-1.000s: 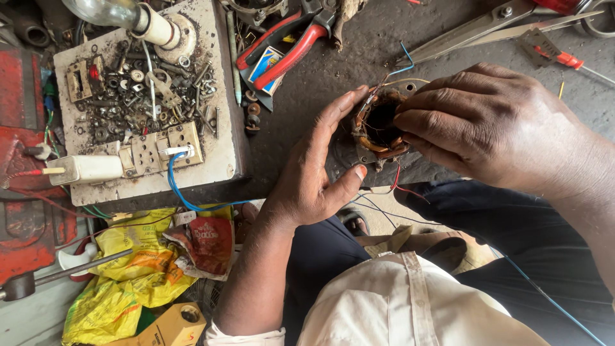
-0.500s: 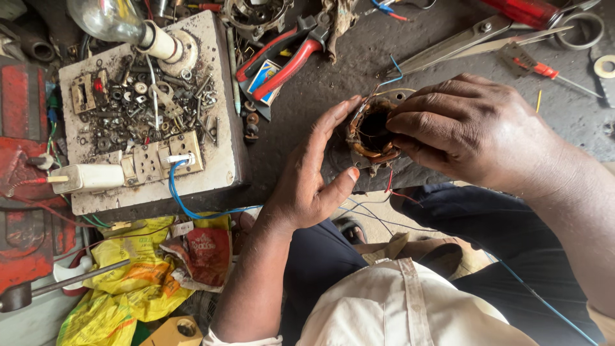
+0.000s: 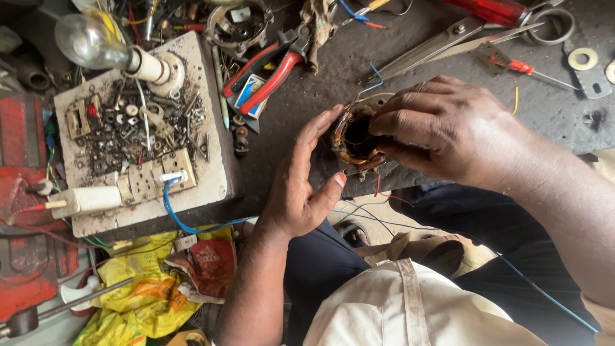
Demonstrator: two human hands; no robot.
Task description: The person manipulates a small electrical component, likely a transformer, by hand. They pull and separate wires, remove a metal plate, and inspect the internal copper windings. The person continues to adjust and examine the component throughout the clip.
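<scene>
At the tabletop's [image 3: 307,109] near edge, both hands work on a small motor coil [image 3: 356,142].

From the head view, the left hand [image 3: 306,182] cups the coil's side with an open, loosely curved grip; the right hand [image 3: 448,131] closes its fingertips on the rim. This looks like tidying the copper windings; any next move calls for steady support and fine fingertip pressure.

Dark, grimy worktop [image 3: 307,96] carrying a white wooden board [image 3: 211,186] cluttered with screws, red-handled pliers [image 3: 272,77] lying just beside it, long steel scissors [image 3: 435,48] and a red-handled screwdriver [image 3: 522,67] resting near the far edge, flat metal washers [image 3: 583,59] lying at the right.
</scene>
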